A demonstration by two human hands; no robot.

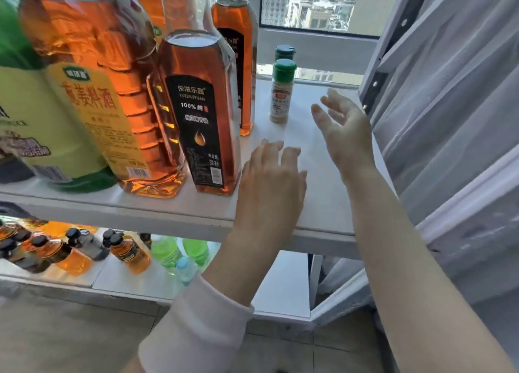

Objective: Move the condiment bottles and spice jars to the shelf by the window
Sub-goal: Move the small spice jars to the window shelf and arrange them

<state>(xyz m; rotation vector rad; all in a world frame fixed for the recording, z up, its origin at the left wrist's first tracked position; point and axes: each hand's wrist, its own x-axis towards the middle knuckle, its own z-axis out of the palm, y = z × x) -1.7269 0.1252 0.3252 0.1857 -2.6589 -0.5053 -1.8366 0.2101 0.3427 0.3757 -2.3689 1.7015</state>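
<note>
A white shelf [323, 204] runs by the window. On it stand tall amber bottles: one with a black label [196, 114], one behind it [236, 63], and a big ribbed one with a yellow label [92, 97]. Two small green-capped spice jars [280, 91] stand upright near the window, one behind the other. My left hand [269, 187] hovers palm down over the shelf beside the black-label bottle, fingers relaxed, holding nothing. My right hand [342, 128] is raised just right of the spice jars, fingers spread, empty.
A green bottle [28, 120] stands at the far left. The lower shelf [134, 277] holds several small dark-capped amber bottles and green drink bottles. A sheer curtain [449, 120] hangs close on the right. The window frame [314, 44] is behind the jars.
</note>
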